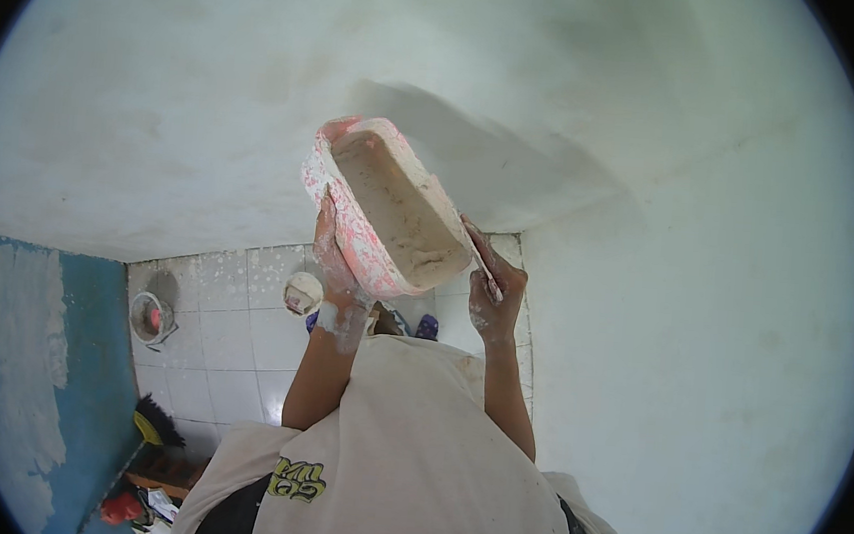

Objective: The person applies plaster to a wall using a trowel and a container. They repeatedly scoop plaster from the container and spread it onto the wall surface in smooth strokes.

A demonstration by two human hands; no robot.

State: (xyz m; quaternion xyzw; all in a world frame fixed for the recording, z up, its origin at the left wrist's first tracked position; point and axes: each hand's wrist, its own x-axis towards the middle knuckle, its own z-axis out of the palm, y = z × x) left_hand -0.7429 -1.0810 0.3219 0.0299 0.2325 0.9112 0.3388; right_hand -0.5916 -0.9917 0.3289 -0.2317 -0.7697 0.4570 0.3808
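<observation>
My left hand (337,265) is closed on the near left side of an oblong pink tub (354,236), tilted and crusted with white plaster. A layer of pale, wet-looking filler (391,209) coats its inside. At the tub's right edge, my right hand (498,298) grips a slim putty knife (487,272), seen nearly edge-on, its blade end close to the rim. Whether the blade touches the rim I cannot tell. White smears cover both hands and my left wrist.
Pale plastered walls (684,317) rise ahead and to the right; a blue, partly coated wall (101,332) stands left. On the spattered tile floor (221,341) are a bucket (150,318), a small white container (303,293), a broom head (159,421) and a red bag (121,508).
</observation>
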